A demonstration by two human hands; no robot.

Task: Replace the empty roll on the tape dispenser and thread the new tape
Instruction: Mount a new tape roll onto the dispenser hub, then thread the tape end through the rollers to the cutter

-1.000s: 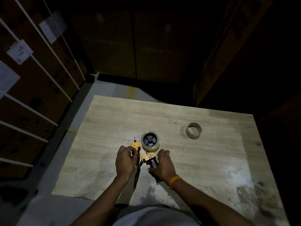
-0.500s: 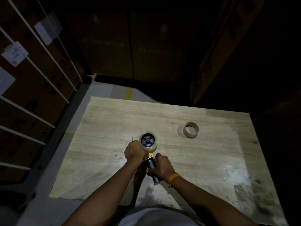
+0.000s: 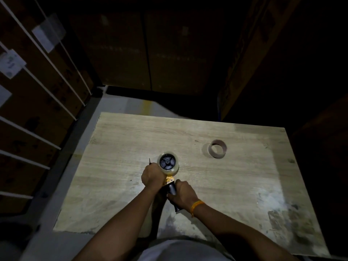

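Note:
An orange tape dispenser (image 3: 169,180) with a black handle lies on the wooden table (image 3: 235,181). A clear tape roll (image 3: 168,162) sits on its black hub. My left hand (image 3: 152,175) is closed over the dispenser's front end, just left of the roll, and hides most of the orange frame. My right hand (image 3: 183,194) grips the black handle below the roll. The empty brown cardboard core (image 3: 218,149) stands on the table to the right, apart from both hands.
Stacked cardboard boxes (image 3: 37,95) with white straps and paper labels rise at the left. Dark boxes stand behind the table and at its right. A grey floor strip (image 3: 56,185) runs along the table's left edge.
My left hand has moved up from below the orange frame onto the dispenser's front beside the roll and now covers it. My right hand has stayed on the handle.

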